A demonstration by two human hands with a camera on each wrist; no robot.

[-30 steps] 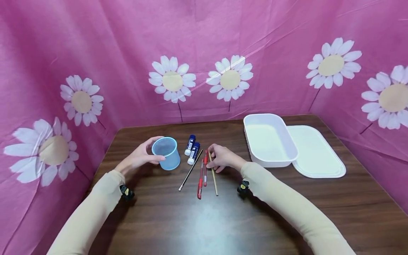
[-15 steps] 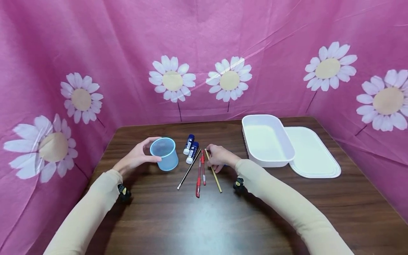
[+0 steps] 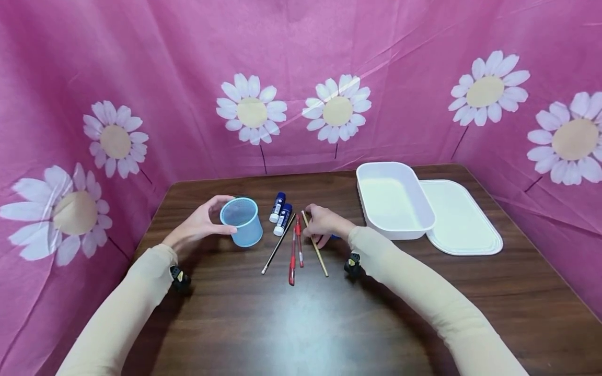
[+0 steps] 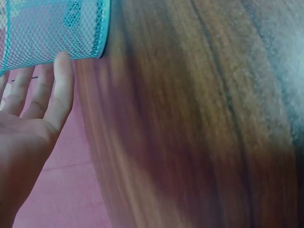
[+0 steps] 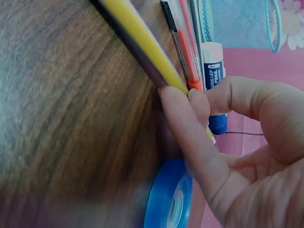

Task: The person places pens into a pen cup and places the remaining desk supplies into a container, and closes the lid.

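Note:
My left hand point(image 3: 199, 224) is at the left side of a light-blue mesh pen cup point(image 3: 246, 230), thumb tip near its front and fingers near the back. The left wrist view shows those fingers point(image 4: 59, 90) mostly straight, one fingertip overlapping the mesh cup point(image 4: 57, 33). With thumb and finger, my right hand point(image 3: 324, 222) pinches a yellow pencil point(image 3: 321, 259); in the right wrist view the pencil point(image 5: 140, 35) slants away from the fingertips. Left of it lie two red pens point(image 3: 292, 266) and a dark pencil point(image 3: 275, 252). A blue tape roll point(image 5: 161, 194) sits under my right hand.
Two blue-and-white glue sticks point(image 3: 282, 219) lie between the cup and the pens. At the back right stands a white plastic box point(image 3: 395, 234), beside its flat white lid point(image 3: 465, 224). A pink flowered curtain point(image 3: 301, 146) borders the wooden table point(image 3: 226, 318).
The yellow pencil's near end has swung right, away from the red pens, with my right hand on it. My left hand has drawn slightly left from the cup.

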